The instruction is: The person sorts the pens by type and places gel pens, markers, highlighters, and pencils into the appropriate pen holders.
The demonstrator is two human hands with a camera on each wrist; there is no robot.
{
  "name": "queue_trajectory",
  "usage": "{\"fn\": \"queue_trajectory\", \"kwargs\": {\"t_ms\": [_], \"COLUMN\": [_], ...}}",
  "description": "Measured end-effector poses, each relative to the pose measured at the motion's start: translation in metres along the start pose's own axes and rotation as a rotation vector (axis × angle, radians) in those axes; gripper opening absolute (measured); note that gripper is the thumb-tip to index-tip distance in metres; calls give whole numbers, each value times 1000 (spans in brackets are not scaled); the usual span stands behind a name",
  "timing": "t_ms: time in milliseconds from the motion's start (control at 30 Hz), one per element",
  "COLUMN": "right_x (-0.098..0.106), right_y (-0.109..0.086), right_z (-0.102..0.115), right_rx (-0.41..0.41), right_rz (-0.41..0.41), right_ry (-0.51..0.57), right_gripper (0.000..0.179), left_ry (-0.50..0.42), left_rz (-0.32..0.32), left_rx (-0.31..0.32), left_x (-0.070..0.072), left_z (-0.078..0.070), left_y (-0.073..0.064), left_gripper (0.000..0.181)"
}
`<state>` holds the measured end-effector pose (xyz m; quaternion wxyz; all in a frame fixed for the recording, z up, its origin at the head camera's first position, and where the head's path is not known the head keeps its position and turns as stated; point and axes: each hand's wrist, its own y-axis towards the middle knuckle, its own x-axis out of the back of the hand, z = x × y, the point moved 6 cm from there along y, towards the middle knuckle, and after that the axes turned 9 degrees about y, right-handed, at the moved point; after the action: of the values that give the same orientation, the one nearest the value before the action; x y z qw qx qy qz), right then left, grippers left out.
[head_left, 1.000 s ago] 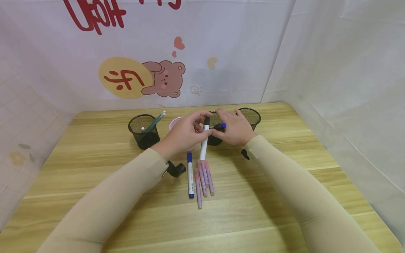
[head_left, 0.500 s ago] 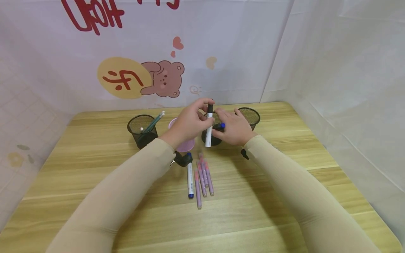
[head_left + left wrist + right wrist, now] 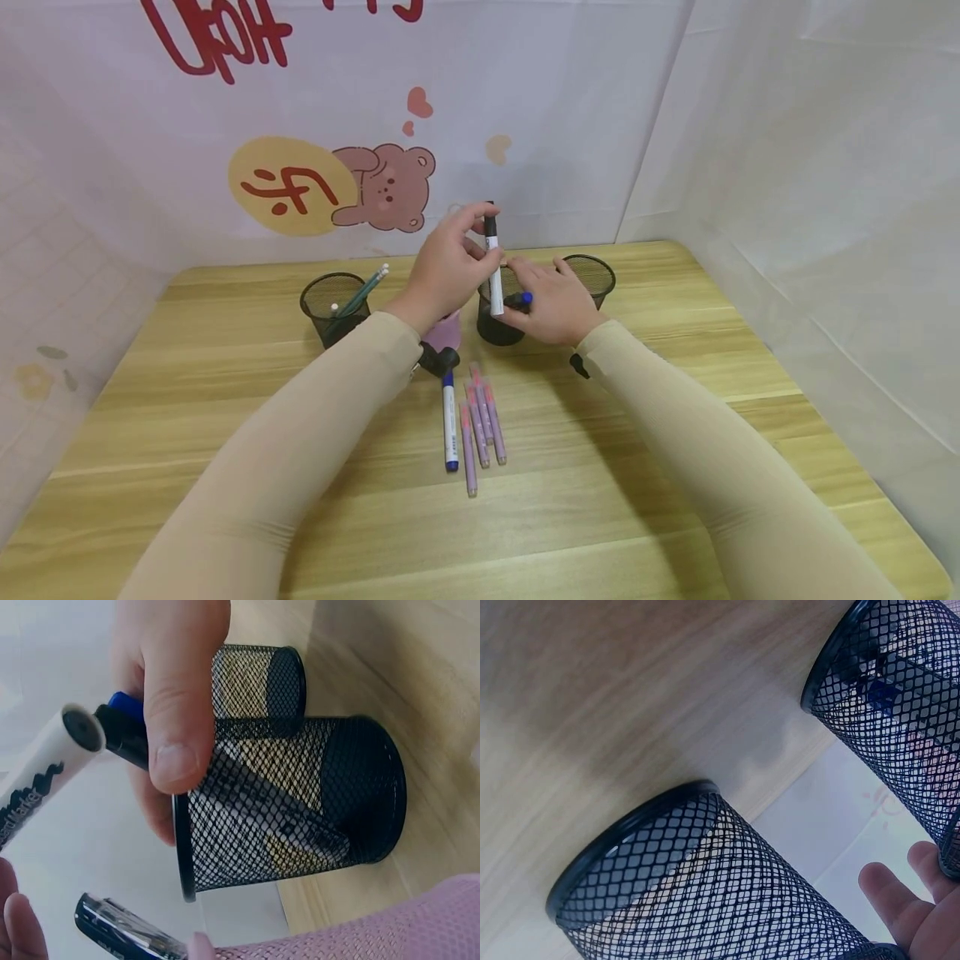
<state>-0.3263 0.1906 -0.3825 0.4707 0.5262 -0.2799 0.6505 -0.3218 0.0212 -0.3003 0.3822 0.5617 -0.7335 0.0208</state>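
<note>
My left hand [image 3: 444, 265] pinches a white whiteboard marker [image 3: 496, 283] with a black cap. It is held nearly upright, its lower end overlapping the rim of the middle black mesh pen holder [image 3: 498, 330]. My right hand [image 3: 557, 305] grips that holder by its rim, thumb on the near side and fingers across the back. Inside the holder, other markers lean toward the right hand; one blue cap [image 3: 527, 298] and one black cap [image 3: 120, 735] show at the thumb. The left wrist view shows the end of the held marker [image 3: 45, 769] close to these caps.
A black mesh holder [image 3: 322, 320] with pencils stands left. A pink mesh holder [image 3: 446, 335], partly behind the left hand, contains a dark pen [image 3: 120, 930]. Another black mesh holder [image 3: 599, 277] stands right. On the table lie a blue-capped marker [image 3: 450, 425] and several purple pens [image 3: 480, 425].
My left hand has lifted the black-capped marker up and away from the purple pens, to over the middle holder. The right hand has stayed on the holder.
</note>
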Motion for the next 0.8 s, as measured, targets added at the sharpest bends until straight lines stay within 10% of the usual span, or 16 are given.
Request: {"fn": "queue_trajectory", "kwargs": {"t_ms": [400, 800], "right_x": [-1, 0], "right_y": [0, -2], "right_z": [-1, 2], "right_rx": [-15, -6], "right_rz": [11, 10], "right_ry": [2, 12], "right_gripper": [98, 96], "left_ry": [111, 129], "left_rz": [-123, -61], "left_rx": [-99, -97], "left_x": [4, -8], "left_z": [0, 3], "left_y": [4, 3], "left_gripper": [51, 49]}}
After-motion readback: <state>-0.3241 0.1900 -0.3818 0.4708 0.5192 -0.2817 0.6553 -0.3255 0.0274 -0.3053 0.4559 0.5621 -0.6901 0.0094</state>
